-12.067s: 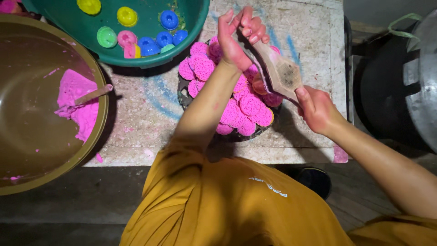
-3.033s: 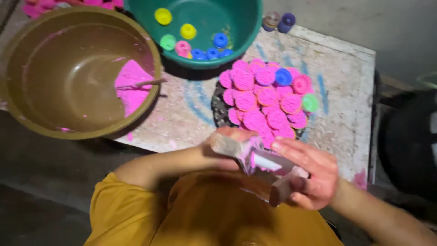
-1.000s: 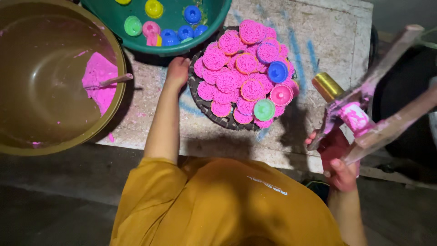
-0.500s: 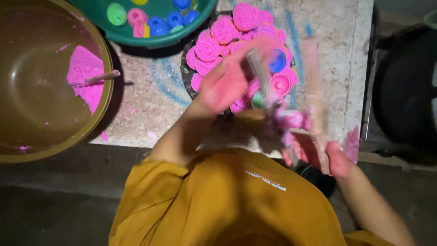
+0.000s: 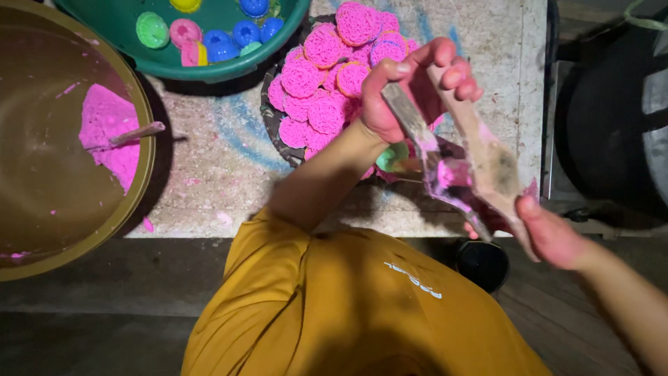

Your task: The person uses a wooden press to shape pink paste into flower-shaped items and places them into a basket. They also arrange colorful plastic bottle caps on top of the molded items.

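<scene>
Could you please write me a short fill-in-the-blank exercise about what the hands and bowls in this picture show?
1. Both the left hand and the right hand grip a two-armed wooden press smeared with ____ dough.
2. The moulded pink discs are piled on a round dark ____.
3. The small coloured cups lie in the ____ basin.
4. A stick rests in the pink dough inside the large ____ bowl.

Missing words: pink; tray; green; brown
</scene>
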